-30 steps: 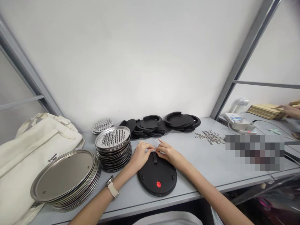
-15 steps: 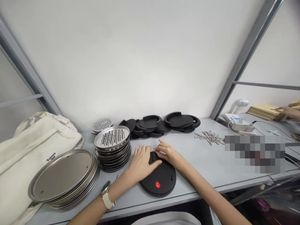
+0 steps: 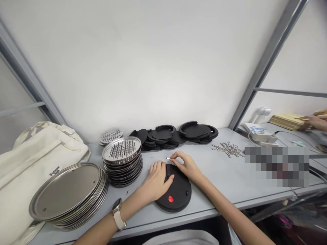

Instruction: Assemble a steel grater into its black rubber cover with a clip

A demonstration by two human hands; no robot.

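Note:
A black round plastic disc (image 3: 176, 194) with a red dot and a raised bar near its far edge lies flat on the grey table. My left hand (image 3: 155, 180) grips its left side, thumb across the top and fingers over the far left rim. Just beyond the disc's far edge, my right hand (image 3: 187, 165) pinches a small shiny metal wire clip (image 3: 168, 158) between thumb and fingertips, slightly apart from the disc. To the right lies a heap of similar bent wire clips (image 3: 228, 149).
Stacked grater discs (image 3: 122, 149) and large round metal plates (image 3: 68, 190) stand on the left, beside a cream canvas bag (image 3: 38, 153). Black plastic rings and discs (image 3: 163, 132) are piled along the wall. At far right, another person's hand (image 3: 316, 120) touches brown flat sheets (image 3: 286, 121).
My right hand has drawn back from the disc's far edge with the clip, now visible in its pinch. My left hand and the disc have shifted slightly.

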